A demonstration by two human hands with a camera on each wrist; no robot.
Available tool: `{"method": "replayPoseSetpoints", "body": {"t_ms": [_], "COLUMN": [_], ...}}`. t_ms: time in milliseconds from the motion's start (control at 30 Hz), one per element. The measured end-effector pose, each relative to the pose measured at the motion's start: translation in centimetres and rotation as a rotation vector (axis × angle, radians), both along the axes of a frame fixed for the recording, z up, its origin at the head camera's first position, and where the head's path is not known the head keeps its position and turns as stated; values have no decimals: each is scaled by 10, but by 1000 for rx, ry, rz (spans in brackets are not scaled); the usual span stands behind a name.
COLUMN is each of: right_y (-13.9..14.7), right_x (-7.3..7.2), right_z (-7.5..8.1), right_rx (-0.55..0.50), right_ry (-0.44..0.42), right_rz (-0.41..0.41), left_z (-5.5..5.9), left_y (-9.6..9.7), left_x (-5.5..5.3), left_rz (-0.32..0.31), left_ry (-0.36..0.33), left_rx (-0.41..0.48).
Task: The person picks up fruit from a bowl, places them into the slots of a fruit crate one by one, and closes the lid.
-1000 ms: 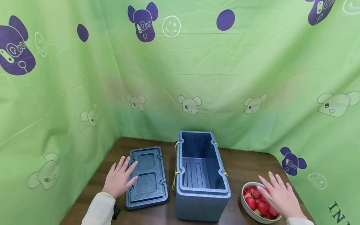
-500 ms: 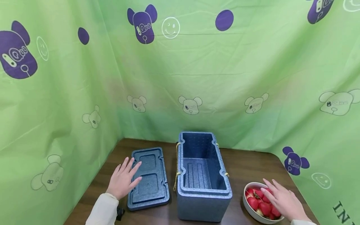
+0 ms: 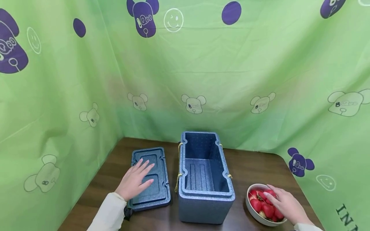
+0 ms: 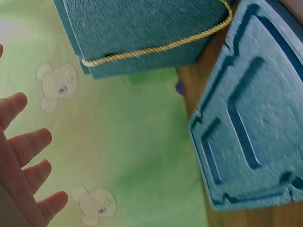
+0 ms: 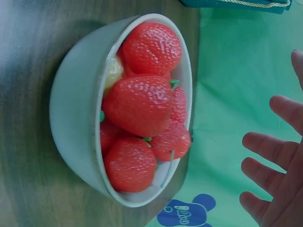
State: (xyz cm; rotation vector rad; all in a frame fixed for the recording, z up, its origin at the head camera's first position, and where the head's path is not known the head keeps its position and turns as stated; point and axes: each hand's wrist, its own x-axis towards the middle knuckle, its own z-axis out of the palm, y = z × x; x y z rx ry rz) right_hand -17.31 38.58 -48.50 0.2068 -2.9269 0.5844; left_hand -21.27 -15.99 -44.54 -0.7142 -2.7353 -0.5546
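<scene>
My left hand (image 3: 135, 180) is held over the blue-grey foam lid (image 3: 154, 195) with its fingers spread, holding nothing. In the left wrist view its fingertips stand apart from the lid (image 4: 274, 99). Over the right side of a white bowl (image 3: 249, 205) hovers my right hand (image 3: 286, 203), fingers extended. That bowl holds several red strawberries (image 3: 268, 210). The right wrist view shows a gap between the fingers and the strawberries (image 5: 139, 105). Between the two hands stands a foam cooler box (image 3: 206, 210) without its lid, its inside bare.
Yellow rope (image 3: 180, 160) runs along the cooler's left side. A small black object (image 3: 127, 212) lies by the lid's near left corner, partly behind the left sleeve. Green printed cloth (image 3: 225, 80) hangs behind and at both sides of the brown wooden table (image 3: 245, 163).
My left hand has shifted right, further over the lid. The right hand has come lower and left, nearer the strawberries. The head view has tilted slightly.
</scene>
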Motion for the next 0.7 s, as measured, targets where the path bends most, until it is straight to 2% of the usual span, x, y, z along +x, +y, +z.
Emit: {"method": "replayPoseSetpoints", "body": {"t_ms": [100,300,500,700], "right_y": [-1,1,3,4], "right_x": [2,9,15,17], "right_z": [-2,-9,-16,-21], "right_rx": [-27,-6,15,10], "right_ry": [-41,-122,-80,-65], "right_rz": [-9,-34,-31,-40], "left_z": [5,9,7,4], "left_y": [7,18,30,46], "left_x": [0,3,5,0], "left_rz": [-32,-71,-101,-128], "left_ry": [-8,-41,-44,-33], "left_rx": [6,-1,28,75]}}
